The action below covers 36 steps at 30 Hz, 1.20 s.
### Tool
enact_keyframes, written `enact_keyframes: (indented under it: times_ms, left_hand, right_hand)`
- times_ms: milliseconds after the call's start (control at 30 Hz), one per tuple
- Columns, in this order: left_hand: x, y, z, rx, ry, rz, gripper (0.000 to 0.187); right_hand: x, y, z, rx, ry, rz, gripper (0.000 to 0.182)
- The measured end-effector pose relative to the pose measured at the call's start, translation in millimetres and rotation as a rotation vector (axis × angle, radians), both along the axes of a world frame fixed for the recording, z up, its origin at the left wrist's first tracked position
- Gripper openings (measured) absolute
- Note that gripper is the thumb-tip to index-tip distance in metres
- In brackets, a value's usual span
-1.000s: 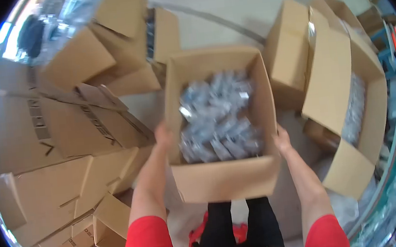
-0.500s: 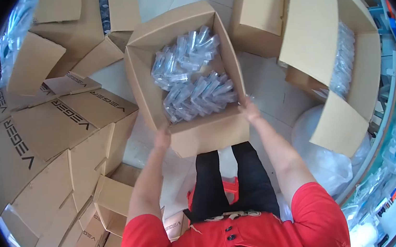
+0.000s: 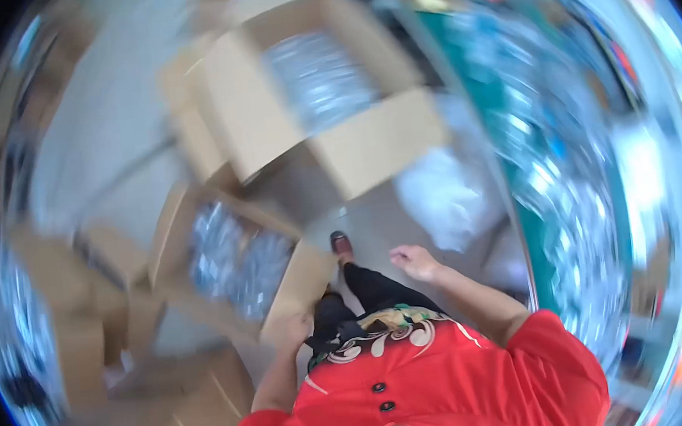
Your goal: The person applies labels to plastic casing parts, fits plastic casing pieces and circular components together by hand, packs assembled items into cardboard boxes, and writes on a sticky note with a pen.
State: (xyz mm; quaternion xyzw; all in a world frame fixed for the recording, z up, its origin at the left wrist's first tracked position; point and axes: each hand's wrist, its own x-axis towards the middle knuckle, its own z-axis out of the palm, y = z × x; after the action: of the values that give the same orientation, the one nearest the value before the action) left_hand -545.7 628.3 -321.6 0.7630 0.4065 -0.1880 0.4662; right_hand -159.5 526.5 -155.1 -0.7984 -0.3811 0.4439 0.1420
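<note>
My left hand [image 3: 293,328] is at the front flap of an open cardboard box [image 3: 302,282], its fingers smeared by motion. Inside that box lie clear plastic-wrapped packs [image 3: 238,261] in two groups. Off to the right of the box, my right hand [image 3: 414,262] hangs in the air over the floor with nothing in it, its fingers loosely bent and apart. Ahead stands a larger open carton [image 3: 376,147] with its flaps folded out, filled with similar clear packs [image 3: 321,78].
A green-topped table [image 3: 532,226] heaped with clear plastic items runs along the right. White plastic bags [image 3: 443,198] lie beside it on the floor. More cardboard boxes [image 3: 171,418] stand at the lower left. The whole view is blurred.
My view has swung to the right, so the box now appears at the left. My right hand has come off the box's edge; my left hand remains by the flap.
</note>
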Motion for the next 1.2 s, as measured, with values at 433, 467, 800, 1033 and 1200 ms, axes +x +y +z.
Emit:
enact_keyframes:
  times_ms: [433, 467, 800, 1033, 1200]
  left_hand:
    - [262.8, 156.2, 140.1, 0.288, -0.287, -0.174, 0.027]
    - [306.2, 146.6, 155.8, 0.283, -0.344, -0.198, 0.028]
    - [653.4, -5.2, 248.4, 0.446, -0.914, -0.561, 0.068]
    - [709.5, -17.3, 240.6, 0.428, -0.934, -0.881, 0.08]
    - [739.7, -12.6, 247.1, 0.436, -0.861, -0.994, 0.078]
  right_hand:
    - [110.8, -125.7, 71.1, 0.588, -0.799, -0.747, 0.04]
    - [130.3, -132.6, 80.9, 0.628, -0.852, -0.742, 0.042]
    - [259.2, -166.5, 120.3, 0.308, -0.938, -0.584, 0.104]
    - [275.4, -182.4, 134.1, 0.339, -0.903, -0.656, 0.106]
    - [276.9, -171.5, 148.8, 0.281, -0.935, -0.832, 0.107]
